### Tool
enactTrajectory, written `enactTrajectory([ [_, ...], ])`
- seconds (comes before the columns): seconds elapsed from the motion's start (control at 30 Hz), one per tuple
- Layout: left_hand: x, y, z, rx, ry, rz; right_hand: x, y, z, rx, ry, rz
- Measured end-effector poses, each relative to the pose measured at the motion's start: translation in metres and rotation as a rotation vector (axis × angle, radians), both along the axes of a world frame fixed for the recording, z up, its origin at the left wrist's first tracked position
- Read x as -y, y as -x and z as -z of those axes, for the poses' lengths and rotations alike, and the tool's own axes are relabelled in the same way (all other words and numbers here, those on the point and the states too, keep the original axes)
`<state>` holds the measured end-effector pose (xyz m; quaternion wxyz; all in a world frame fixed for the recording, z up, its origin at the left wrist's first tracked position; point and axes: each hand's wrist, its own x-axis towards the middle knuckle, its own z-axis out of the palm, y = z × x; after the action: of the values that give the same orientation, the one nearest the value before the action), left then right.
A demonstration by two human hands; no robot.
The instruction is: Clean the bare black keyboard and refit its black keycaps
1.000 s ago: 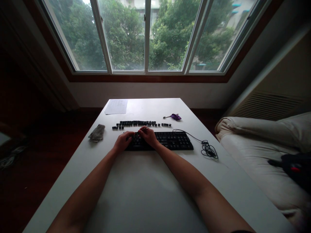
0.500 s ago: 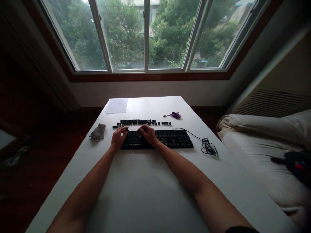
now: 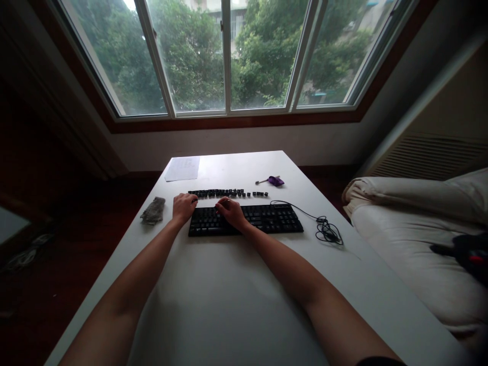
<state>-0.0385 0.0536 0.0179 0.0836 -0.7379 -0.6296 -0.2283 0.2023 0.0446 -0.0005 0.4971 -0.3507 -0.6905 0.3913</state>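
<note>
A black keyboard (image 3: pixel 267 218) lies across the white table. My right hand (image 3: pixel 232 212) rests over its left-middle part, fingers bent into a pinch at the upper key rows; a small light glint shows at the fingers, but what they hold is too small to make out. Just past the keyboard's upper left corner is my left hand (image 3: pixel 183 207), its fingers curled together with a small dark piece, like a keycap, at the tips. Loose black keycaps (image 3: pixel 217 193) stand in rows behind the keyboard. My left hand covers the left end of these rows.
A crumpled grey cloth (image 3: pixel 153 211) lies left of the keyboard. Behind the keycaps are a purple object with a thin handle (image 3: pixel 275 181) and a paper sheet (image 3: pixel 183 169). The keyboard's coiled cable (image 3: pixel 328 231) sits at right. A pale sofa (image 3: pixel 404 244) borders the table's right side.
My left hand has moved from the keyboard's left keys, up and left, to the left end of the keycap rows. My right hand has stayed over the keyboard, nearly still.
</note>
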Motion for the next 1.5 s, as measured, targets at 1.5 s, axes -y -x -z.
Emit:
enactTrajectory([
  [1.5, -0.016, -0.002, 0.008, 0.053, 0.076, -0.131, 0.002, 0.001, -0.009, -0.031, -0.015, 0.045],
])
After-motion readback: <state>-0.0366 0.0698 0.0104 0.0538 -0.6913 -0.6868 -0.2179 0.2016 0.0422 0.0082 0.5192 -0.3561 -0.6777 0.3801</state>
